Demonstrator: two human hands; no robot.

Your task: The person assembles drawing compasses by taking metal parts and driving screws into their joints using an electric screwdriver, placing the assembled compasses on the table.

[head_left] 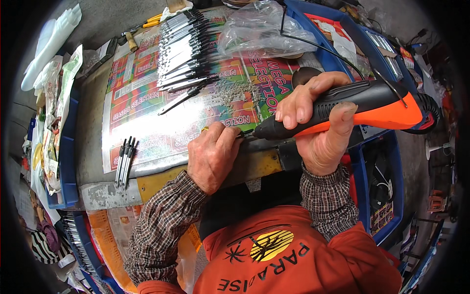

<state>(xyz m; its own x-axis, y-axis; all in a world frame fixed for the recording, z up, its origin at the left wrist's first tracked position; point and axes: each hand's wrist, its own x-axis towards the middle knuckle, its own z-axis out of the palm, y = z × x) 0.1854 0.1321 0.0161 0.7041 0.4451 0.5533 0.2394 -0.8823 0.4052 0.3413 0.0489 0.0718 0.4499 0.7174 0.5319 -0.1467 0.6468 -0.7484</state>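
Closest to me, my left hand (211,156) rests on the near edge of the bench (90,122), fingers curled together and pinched on a small yellowish part (205,129) that I can barely make out beneath them. Just beside it, my right hand (318,125) is wrapped tight around the black and orange powered hand tool (352,105), all fingers clamped on its grip, thumb up along the near side. The tool's dark nose (252,132) points left and meets the pinched part right at my left fingertips.

A little further left on the bench lies a small bundle of about 5 thin silver rods with black ends (125,159), apart from everything else. I judge these as possibly waiting their turn, though I cannot tell.

Beyond my hands, a scatter of tiny silver pieces (235,95) sits on the colourful glossy printed sheet (147,112) covering the bench. Further back, a long row of silver and black rods (183,49) is laid side by side, which looks like the larger, handled share of the work. A crumpled clear plastic bag (262,27) lies at the far end, and blue plastic crates (377,147) flank the right side.
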